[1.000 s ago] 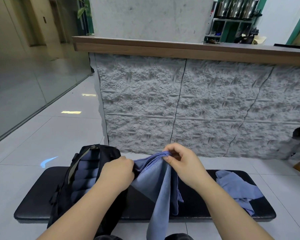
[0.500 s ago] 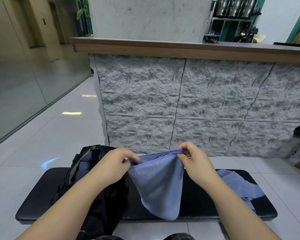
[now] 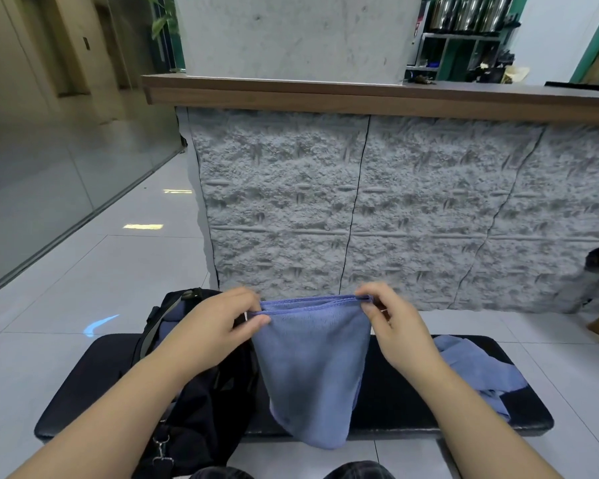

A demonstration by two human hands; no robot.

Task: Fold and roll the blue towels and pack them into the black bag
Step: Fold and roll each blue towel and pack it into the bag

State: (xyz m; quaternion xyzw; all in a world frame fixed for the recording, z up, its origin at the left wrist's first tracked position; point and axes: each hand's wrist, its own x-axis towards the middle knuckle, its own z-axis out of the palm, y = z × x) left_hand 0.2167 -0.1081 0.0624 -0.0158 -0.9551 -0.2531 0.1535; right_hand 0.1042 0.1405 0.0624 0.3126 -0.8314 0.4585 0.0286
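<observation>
Above bench (image 3: 412, 406): left hand (image 3: 218, 326), right hand (image 3: 395, 326) pinch towel (image 3: 312, 368) corners.

Folded blue towel (image 3: 313, 368) hanging, black bag (image 3: 201, 392) on bench left

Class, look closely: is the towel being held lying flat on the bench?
No, the towel hangs in the air, pinched at its top edge by the left hand and right hand.

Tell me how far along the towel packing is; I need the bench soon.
Done: rolled blue towels show inside the black bag. In hand: the left hand and right hand pinch a folded towel by its top corners. Left: a loose towel on the bench.
</observation>
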